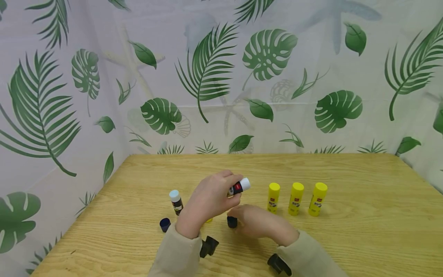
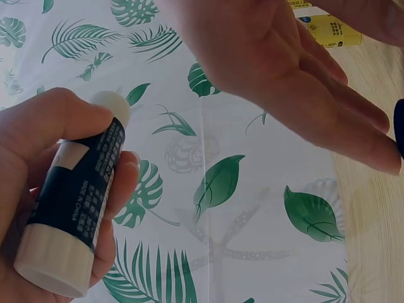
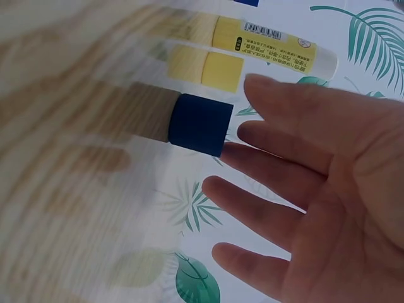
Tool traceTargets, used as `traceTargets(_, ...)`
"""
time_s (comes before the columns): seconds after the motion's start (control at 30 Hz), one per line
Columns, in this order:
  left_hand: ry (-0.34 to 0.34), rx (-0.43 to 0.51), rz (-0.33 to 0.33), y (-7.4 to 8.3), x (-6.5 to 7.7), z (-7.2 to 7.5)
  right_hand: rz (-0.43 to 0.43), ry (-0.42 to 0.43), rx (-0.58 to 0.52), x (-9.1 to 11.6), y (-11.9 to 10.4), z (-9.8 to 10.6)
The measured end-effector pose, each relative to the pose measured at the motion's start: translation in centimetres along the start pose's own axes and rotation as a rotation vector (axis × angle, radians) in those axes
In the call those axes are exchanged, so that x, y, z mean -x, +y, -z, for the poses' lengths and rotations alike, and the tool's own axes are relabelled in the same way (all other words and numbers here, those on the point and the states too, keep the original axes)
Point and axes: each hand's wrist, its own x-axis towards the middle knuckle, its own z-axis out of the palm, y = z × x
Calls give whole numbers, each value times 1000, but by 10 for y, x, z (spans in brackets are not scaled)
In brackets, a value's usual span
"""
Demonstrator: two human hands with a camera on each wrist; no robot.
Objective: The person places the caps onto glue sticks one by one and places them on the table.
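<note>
My left hand (image 1: 214, 196) grips a dark blue glue stick (image 2: 79, 183) tilted above the table. In the left wrist view its thumb lies along the label, and both of the stick's ends are white. Below it, my right hand (image 1: 250, 221) is low over the table beside a dark blue cap (image 3: 202, 124) standing on the wood. Its fingers (image 3: 265, 218) are spread and fairly straight in the right wrist view. Whether a fingertip touches the cap I cannot tell. Behind that cap are a yellow cap (image 3: 222, 71) and a yellow glue stick with a white tip (image 3: 271, 47).
Three yellow glue sticks (image 1: 295, 199) stand in a row to the right on the wooden table (image 1: 363, 231). To the left are a dark glue stick with a pale top (image 1: 176, 202) and another dark cap (image 1: 165, 224). A leaf-patterned cloth (image 1: 221, 96) hangs behind the table.
</note>
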Motion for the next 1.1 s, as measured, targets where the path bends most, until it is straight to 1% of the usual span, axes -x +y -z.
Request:
traceTargets(0.27,-13,-5,4,1,0,1,66,40,-5,1,1,0)
traceTargets(0.4,-20,-12,8,1,0,2,52,31,4,0,0,0)
traceTargets(0.5,-19,-13,9,1,0,2,35,20,-11,0,0,-1)
traceTargets(0.6,-16,-12,8,1,0,2,34,20,-18,0,-1,-1)
traceTargets(0.7,-12,-11,5,1,1,2,50,25,-22,2,0,0)
traceTargets(0.93,-10,-12,4,1,0,1,88,88,-85,5,4,8)
traceTargets(1.1,-18,-12,13,1,0,1,108,138,-102,10,4,16)
